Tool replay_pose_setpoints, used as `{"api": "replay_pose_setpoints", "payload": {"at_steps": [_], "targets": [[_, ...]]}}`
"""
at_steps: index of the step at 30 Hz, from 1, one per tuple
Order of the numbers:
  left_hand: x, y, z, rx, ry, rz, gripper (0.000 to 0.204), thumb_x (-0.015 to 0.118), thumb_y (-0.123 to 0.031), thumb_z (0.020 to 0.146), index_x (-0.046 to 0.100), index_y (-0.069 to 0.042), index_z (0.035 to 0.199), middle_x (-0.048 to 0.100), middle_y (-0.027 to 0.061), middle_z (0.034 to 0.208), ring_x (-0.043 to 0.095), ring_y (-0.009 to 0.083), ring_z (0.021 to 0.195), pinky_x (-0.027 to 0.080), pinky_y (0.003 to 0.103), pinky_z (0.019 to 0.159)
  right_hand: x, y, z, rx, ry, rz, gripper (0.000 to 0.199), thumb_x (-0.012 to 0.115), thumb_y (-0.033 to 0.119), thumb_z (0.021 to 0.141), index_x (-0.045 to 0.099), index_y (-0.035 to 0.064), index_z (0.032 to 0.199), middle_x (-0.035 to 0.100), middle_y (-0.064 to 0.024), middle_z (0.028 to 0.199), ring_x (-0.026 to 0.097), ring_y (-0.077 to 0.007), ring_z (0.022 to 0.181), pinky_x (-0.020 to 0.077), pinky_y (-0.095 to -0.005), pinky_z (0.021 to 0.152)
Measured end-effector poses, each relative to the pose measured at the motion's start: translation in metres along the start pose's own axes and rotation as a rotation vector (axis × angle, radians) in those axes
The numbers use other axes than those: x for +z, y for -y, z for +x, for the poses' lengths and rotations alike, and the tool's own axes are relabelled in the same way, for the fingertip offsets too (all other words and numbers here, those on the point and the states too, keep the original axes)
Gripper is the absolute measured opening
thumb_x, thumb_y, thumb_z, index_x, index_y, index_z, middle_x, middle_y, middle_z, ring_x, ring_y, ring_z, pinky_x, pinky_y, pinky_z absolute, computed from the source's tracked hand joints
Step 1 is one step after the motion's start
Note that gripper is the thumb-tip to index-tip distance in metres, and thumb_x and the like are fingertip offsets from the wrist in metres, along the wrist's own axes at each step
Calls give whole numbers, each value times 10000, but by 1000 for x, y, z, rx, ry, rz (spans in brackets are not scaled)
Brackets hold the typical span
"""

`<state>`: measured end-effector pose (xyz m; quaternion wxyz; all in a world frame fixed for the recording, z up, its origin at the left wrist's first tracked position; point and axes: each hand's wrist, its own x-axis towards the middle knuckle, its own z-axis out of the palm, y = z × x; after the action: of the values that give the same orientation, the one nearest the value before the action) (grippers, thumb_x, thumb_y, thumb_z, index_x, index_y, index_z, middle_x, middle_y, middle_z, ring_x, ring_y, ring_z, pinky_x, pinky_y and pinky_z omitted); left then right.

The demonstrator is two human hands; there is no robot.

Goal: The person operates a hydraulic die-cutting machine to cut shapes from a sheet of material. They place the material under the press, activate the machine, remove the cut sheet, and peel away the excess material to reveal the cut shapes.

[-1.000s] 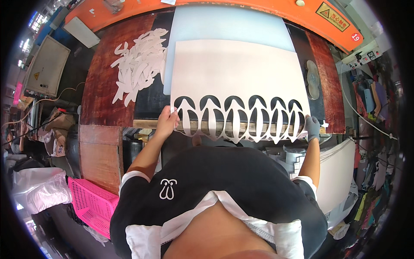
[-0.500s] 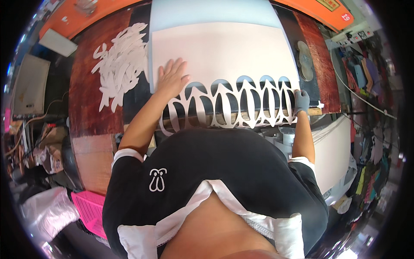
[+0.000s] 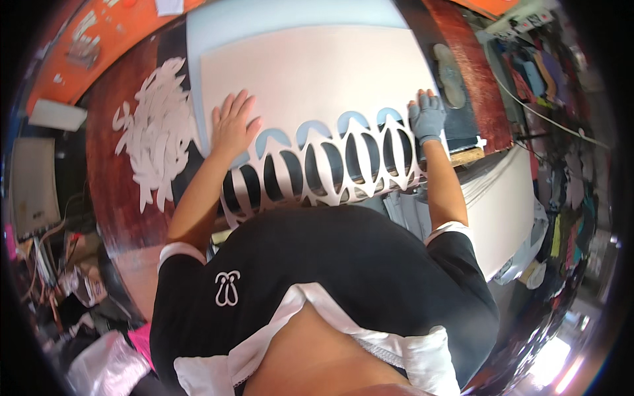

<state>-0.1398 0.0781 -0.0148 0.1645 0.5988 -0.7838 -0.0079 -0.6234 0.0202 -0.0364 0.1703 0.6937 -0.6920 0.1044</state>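
Observation:
A large pale pinkish-white sheet (image 3: 310, 72) lies on a light blue board (image 3: 290, 16). Its near part is a lattice (image 3: 323, 168) of leaf-shaped cut-outs that hangs over the table's front edge, close to my body. My left hand (image 3: 234, 129) rests flat on the sheet's left side, bare, with the fingers spread. My right hand (image 3: 426, 117), in a grey glove with bare fingertips, lies on the sheet's right edge above the lattice, fingers stretched forward. Left of the board is a heap of white curved cut pieces (image 3: 158, 132).
A sole-shaped object (image 3: 450, 76) lies on the table right of the board. Orange machine parts (image 3: 76, 49) border the far side. Coloured material (image 3: 528, 72) hangs or is stacked at the right. A clear plastic bag (image 3: 109, 363) is at the lower left.
My right hand has moved forward from the lattice's right end and now lies flat on the sheet's edge. My left hand stays on the sheet's left side. The whole view has turned slightly.

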Motion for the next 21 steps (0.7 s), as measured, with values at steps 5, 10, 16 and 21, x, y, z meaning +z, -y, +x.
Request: {"api": "replay_pose_setpoints", "payload": {"at_steps": [5,10,16,21], "targets": [[-18,38,-38,-319,-233,-659,457,667,-247,816,522,-71,1211,571,126,1132,541,229,1036,430,356,864,-6,-1,3,-199,-198,46,390,527,348,845,590,75,1118,587,-188,1114,546,-342,1029,426,-467,875],[-62,-1,-124,-1014,48,-595,418,650,-313,856,498,14,1067,619,103,817,589,149,642,491,265,601,-10,3,2,-148,-156,92,430,532,362,833,588,71,1143,576,-201,1156,530,-363,1067,428,-465,895],[-68,-62,-141,-1011,-223,-1435,192,554,-220,926,565,-31,958,599,28,746,538,87,597,459,230,612,-12,7,-1,-84,-106,81,450,509,403,839,586,92,1155,565,-158,1201,497,-340,1123,399,-477,906],[-72,-50,-128,-1005,-314,-1160,252,612,-111,872,527,-12,1087,627,62,847,589,105,714,482,243,651,-14,10,1,-114,-184,84,402,552,374,810,619,88,1083,603,-161,1119,544,-343,1036,440,-479,852]]}}
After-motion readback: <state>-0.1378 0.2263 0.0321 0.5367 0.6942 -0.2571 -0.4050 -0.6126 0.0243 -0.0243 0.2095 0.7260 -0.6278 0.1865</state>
